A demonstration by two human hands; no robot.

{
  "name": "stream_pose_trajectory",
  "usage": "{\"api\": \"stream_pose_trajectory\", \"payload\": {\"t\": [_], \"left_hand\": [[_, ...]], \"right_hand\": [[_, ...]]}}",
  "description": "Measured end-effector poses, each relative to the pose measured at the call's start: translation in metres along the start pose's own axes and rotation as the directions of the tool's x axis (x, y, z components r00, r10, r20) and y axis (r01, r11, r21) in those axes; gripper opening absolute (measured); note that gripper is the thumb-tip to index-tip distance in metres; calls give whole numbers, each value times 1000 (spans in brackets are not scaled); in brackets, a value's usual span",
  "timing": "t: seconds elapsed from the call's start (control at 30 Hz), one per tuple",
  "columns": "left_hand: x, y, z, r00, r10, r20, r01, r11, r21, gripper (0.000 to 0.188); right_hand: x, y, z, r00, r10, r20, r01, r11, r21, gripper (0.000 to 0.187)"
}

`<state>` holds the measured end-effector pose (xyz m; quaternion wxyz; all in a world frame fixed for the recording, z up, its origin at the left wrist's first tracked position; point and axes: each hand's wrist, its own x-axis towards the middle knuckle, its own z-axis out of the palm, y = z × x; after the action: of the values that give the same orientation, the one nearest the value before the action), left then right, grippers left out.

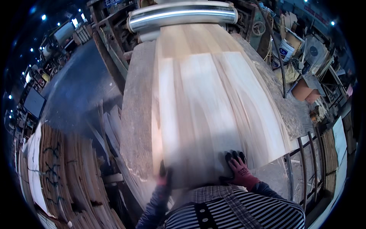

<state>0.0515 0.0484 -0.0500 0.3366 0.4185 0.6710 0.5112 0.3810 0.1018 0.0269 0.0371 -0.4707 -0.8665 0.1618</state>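
Observation:
A wide wood veneer sheet (206, 99) with pale and brown streaks lies on the worktable in front of me. Beyond its far edge shows another, yellower veneer sheet (198, 38), which reaches up to the shiny metal roller (183, 17). My right hand (241, 172), in a red glove with dark fingertips, lies flat on the near part of the veneer, fingers spread. At the sheet's near left edge is my left hand (164, 176), gloved and smeared by motion. Whether its fingers grip the edge or only rest there is not visible.
The worn worktable (137, 110) shows on both sides of the veneer. Stacked veneer sheets (72, 175) stand at the lower left, with metal bars (309, 164) at the right. A dark rod (280, 61) leans over the right side, near a white bucket (286, 49) and a cardboard box (304, 91).

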Motion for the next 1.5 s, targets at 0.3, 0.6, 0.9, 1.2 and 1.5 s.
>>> {"api": "stream_pose_trajectory", "payload": {"t": [0.3,0.6,0.9,1.2,1.5], "left_hand": [[-29,220,-6,830,347,437,-169,902,-396,55],[-37,54,3,860,283,424,-432,847,310,43],[-6,24,31,955,-213,207,183,971,153,49],[-7,27,35,942,-316,109,286,931,226,43],[-5,-4,30,934,-315,169,333,939,-89,38]], "right_hand": [[-54,28,19,816,-11,-577,61,996,68,53],[-33,-16,-53,870,-85,-485,91,996,-12,43],[125,18,-48,890,-80,-448,35,994,-108,55],[313,55,-42,885,7,-466,-72,990,-122,53],[137,27,-45,947,-34,-318,35,999,-2,73]]}}
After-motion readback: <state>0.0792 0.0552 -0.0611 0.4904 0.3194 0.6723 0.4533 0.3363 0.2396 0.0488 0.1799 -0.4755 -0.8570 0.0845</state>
